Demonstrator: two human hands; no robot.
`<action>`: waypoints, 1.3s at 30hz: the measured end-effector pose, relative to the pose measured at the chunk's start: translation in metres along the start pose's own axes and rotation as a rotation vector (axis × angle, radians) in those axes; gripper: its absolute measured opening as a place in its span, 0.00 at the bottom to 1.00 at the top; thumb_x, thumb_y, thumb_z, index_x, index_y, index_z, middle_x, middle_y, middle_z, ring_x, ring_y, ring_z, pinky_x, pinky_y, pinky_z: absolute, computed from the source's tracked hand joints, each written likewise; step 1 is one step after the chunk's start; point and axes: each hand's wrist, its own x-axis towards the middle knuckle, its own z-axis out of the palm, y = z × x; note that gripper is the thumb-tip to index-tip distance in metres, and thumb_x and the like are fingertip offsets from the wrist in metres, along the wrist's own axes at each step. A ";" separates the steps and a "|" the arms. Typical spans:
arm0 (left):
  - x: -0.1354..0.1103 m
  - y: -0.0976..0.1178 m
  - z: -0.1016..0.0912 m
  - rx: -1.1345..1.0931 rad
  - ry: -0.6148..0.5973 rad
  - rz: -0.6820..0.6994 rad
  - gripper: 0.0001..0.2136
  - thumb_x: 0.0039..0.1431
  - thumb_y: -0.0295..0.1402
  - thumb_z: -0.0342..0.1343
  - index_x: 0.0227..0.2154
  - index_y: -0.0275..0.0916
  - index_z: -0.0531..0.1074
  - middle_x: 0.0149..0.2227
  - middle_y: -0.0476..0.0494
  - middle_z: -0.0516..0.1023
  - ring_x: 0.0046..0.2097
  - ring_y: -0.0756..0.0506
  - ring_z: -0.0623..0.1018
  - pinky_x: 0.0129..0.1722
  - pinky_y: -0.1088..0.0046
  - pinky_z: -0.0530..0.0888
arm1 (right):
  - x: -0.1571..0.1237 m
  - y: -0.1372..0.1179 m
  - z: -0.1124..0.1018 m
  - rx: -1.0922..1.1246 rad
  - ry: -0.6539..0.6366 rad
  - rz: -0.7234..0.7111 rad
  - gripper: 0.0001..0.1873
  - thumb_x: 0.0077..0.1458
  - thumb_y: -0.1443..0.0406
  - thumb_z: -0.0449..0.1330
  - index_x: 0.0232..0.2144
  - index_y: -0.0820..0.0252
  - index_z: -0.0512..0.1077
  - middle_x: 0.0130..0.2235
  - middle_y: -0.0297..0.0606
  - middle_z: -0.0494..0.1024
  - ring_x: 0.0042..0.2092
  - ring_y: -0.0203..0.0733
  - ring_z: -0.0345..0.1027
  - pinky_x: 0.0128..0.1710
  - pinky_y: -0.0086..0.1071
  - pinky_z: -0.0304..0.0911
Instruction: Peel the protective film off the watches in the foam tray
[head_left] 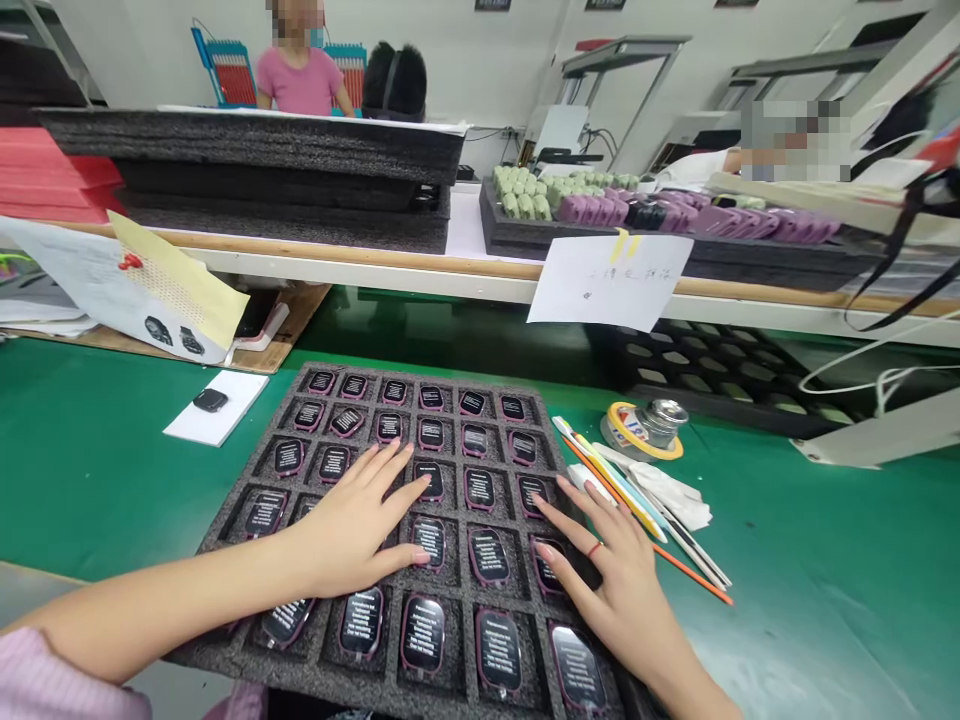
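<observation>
From near edge to far edge of the tray (247, 661), we see watches (424, 632), most with long sides running near to far. Our left hand (360, 525) lies over the middle ones, grip spread, thumb seeming to touch one. Our right hand (619, 565), grip spread too, is nearer the watches by the right edge. Past that edge, sticks (637, 502) and a jar (660, 430) sit on the table (780, 560).
</observation>
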 end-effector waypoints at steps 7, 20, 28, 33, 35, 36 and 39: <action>-0.009 -0.001 0.002 0.035 0.055 0.014 0.35 0.67 0.57 0.38 0.67 0.37 0.57 0.69 0.31 0.43 0.70 0.34 0.42 0.65 0.46 0.55 | 0.009 -0.014 -0.006 0.065 -0.054 -0.008 0.27 0.66 0.53 0.48 0.63 0.56 0.58 0.66 0.35 0.55 0.68 0.45 0.44 0.62 0.44 0.45; 0.017 0.004 0.001 -0.094 -0.085 -0.040 0.39 0.64 0.61 0.38 0.70 0.41 0.50 0.70 0.33 0.34 0.70 0.35 0.35 0.68 0.50 0.44 | 0.027 -0.034 -0.003 -0.027 -0.107 -0.159 0.32 0.65 0.51 0.48 0.67 0.54 0.54 0.68 0.38 0.49 0.69 0.51 0.39 0.64 0.50 0.40; 0.003 0.003 0.000 -0.061 -0.041 -0.038 0.39 0.65 0.60 0.35 0.69 0.38 0.52 0.70 0.34 0.37 0.70 0.35 0.37 0.68 0.49 0.47 | 0.013 -0.024 -0.003 0.136 -0.090 -0.032 0.28 0.67 0.56 0.48 0.65 0.57 0.56 0.67 0.36 0.52 0.70 0.45 0.39 0.67 0.40 0.37; 0.001 0.002 0.008 -0.008 0.018 0.008 0.36 0.66 0.59 0.37 0.68 0.39 0.55 0.69 0.32 0.39 0.70 0.34 0.37 0.67 0.47 0.49 | 0.009 -0.023 -0.006 0.241 -0.020 0.037 0.24 0.68 0.58 0.48 0.63 0.55 0.59 0.65 0.35 0.56 0.69 0.43 0.44 0.66 0.39 0.43; -0.004 0.005 0.004 0.020 0.037 0.007 0.37 0.66 0.59 0.37 0.68 0.36 0.55 0.69 0.31 0.39 0.70 0.34 0.38 0.67 0.48 0.50 | 0.004 -0.020 -0.009 0.265 0.003 0.088 0.23 0.68 0.58 0.47 0.62 0.54 0.60 0.65 0.35 0.57 0.68 0.43 0.46 0.65 0.39 0.46; -0.008 0.007 -0.001 0.025 0.032 0.009 0.38 0.66 0.59 0.37 0.68 0.34 0.54 0.69 0.31 0.38 0.70 0.33 0.38 0.66 0.47 0.51 | 0.001 -0.019 -0.010 0.276 0.010 0.116 0.23 0.68 0.58 0.47 0.62 0.54 0.61 0.65 0.35 0.57 0.68 0.43 0.47 0.64 0.39 0.48; -0.030 0.016 -0.018 0.005 -0.055 0.081 0.42 0.63 0.61 0.40 0.70 0.34 0.47 0.69 0.30 0.34 0.69 0.29 0.40 0.61 0.43 0.60 | -0.015 -0.016 -0.015 0.269 0.004 0.185 0.23 0.68 0.57 0.47 0.62 0.54 0.60 0.64 0.35 0.59 0.67 0.41 0.52 0.61 0.36 0.55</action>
